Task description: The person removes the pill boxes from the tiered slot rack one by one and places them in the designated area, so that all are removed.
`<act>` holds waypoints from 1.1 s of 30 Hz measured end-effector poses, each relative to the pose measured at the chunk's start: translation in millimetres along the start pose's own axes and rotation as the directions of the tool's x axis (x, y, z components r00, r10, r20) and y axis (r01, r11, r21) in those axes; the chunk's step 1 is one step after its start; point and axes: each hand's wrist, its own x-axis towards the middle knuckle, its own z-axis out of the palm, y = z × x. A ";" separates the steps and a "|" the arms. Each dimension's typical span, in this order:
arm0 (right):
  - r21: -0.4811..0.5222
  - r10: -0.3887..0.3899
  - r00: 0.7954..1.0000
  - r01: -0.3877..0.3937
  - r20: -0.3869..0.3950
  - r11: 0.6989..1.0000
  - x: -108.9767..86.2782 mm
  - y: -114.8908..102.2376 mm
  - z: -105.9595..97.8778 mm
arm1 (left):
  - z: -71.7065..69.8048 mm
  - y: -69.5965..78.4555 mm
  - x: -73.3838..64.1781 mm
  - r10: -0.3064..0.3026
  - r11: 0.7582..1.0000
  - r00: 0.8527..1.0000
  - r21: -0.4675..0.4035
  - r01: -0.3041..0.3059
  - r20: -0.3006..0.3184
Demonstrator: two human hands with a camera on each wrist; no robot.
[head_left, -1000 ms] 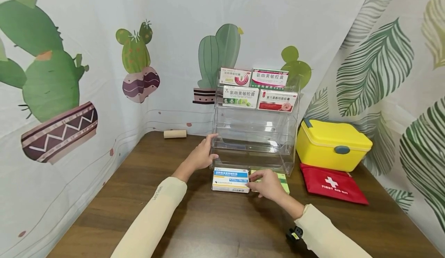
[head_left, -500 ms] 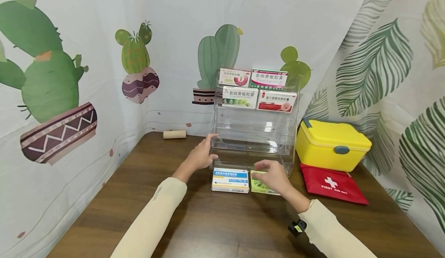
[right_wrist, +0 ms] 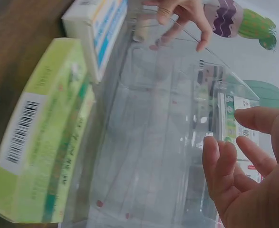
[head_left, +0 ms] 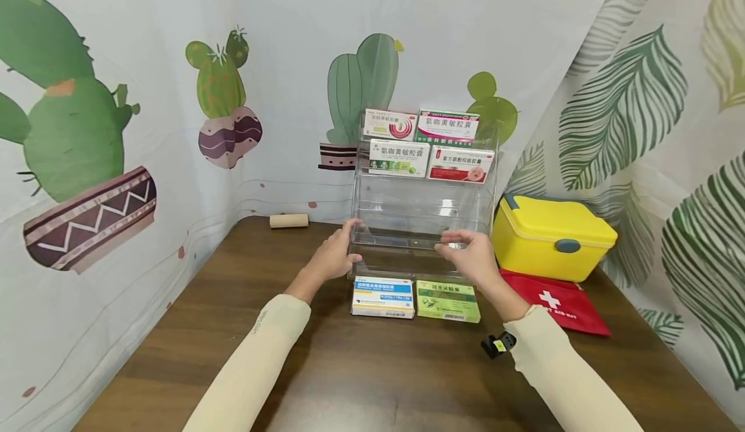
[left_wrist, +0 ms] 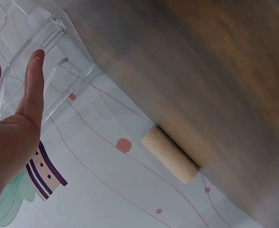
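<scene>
In the head view my left hand [head_left: 334, 253] is at the left side of a clear acrylic tiered display rack [head_left: 401, 209], fingers extended along its side panel. The left wrist view shows one straight finger [left_wrist: 35, 88] against that panel. My right hand [head_left: 473, 256] hovers before the rack's middle tiers, fingers loosely bent with nothing between them. Below, on the lowest tier at the front, lie a blue-and-white medicine box [head_left: 382, 297] and a green medicine box [head_left: 447, 301], side by side. The green one looms close in the right wrist view, its barcode end toward the camera.
Several medicine boxes [head_left: 398, 158] fill the rack's top two tiers. To the right stand a yellow lidded case [head_left: 555, 235] and a red first aid pouch [head_left: 559, 306]. A beige roll [head_left: 289, 220] lies at the back left, against the printed curtain [head_left: 279, 83].
My right hand has left the boxes at the front and risen up in front of the rack, uncovering the green box. My left hand stays at the rack's side.
</scene>
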 end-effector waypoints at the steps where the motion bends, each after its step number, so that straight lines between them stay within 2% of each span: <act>1: 0.009 0.003 1.000 -0.003 -0.007 1.000 2.6 -1.5 -1.2 | -0.3 0.6 0.5 -0.001 1.000 1.000 0.003 0.001 0.002; 6: 0.051 0.035 0.998 -0.032 -0.057 0.998 17.5 -8.6 -4.1 | 1.3 0.6 -0.7 -0.007 1.000 1.000 0.021 0.007 0.005; 14: -0.017 -0.015 0.982 0.012 -0.188 1.000 42.5 -16.1 -12.0 | 3.3 2.7 -0.6 -0.031 0.999 1.000 0.032 0.031 0.000; 20: -0.056 -0.012 0.976 0.000 -0.219 0.998 60.4 -18.9 -21.4 | 2.5 3.5 0.6 -0.033 0.998 0.999 0.047 0.034 -0.018; 26: -0.076 -0.007 0.971 -0.011 -0.239 0.997 78.2 -21.6 -31.1 | 2.1 6.2 0.0 -0.034 0.998 0.999 0.058 0.034 -0.002; 33: -0.055 0.002 0.959 -0.019 -0.283 0.998 95.8 -18.7 -40.0 | 0.6 6.5 -0.9 -0.023 0.998 1.000 0.060 0.023 -0.007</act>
